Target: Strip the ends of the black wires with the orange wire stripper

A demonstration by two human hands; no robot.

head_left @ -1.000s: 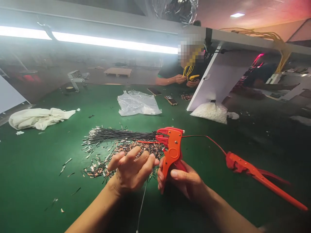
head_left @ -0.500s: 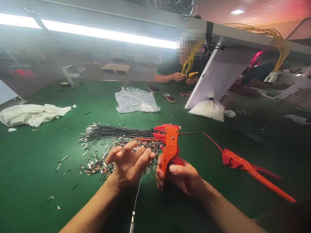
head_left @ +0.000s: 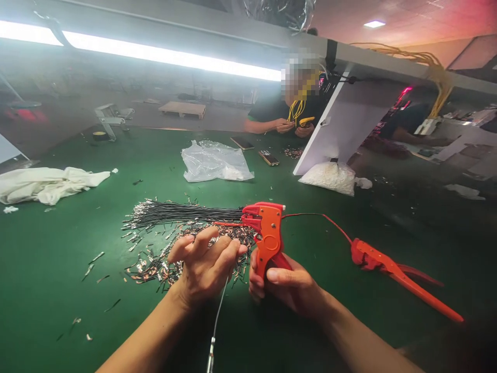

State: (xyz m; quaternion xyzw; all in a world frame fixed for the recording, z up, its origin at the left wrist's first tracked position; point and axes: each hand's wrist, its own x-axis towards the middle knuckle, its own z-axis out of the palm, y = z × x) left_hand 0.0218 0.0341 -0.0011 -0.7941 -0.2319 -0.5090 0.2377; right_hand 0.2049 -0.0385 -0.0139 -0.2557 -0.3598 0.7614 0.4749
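Observation:
My right hand (head_left: 291, 285) grips an orange and red wire stripper (head_left: 269, 235) upright, its fingers and thumb round the handles and its jaws facing left. Beside it, my left hand (head_left: 209, 264) is closed with thumb and forefinger pinched near the stripper's handle. A thin wire (head_left: 220, 311) with a metal terminal on its end hangs from this hand towards me; its other end is hidden by the fingers. Behind the hands lies a bundle of black wires (head_left: 190, 212) with metal terminals at the left. Cut wire scraps (head_left: 151, 267) are heaped below the bundle.
A second orange wire stripper (head_left: 404, 277) lies to the right. Farther back are a clear plastic bag (head_left: 215, 160), two phones (head_left: 268, 158), a bag of white pieces (head_left: 330, 177) and a white cloth (head_left: 54, 184). Across the table a person's hands (head_left: 295, 127) hold yellow wires.
The view has shifted slightly, so the table's things sit a little farther left. The wire stripper is marginally lower and farther left. Both hands keep nearly the same pose.

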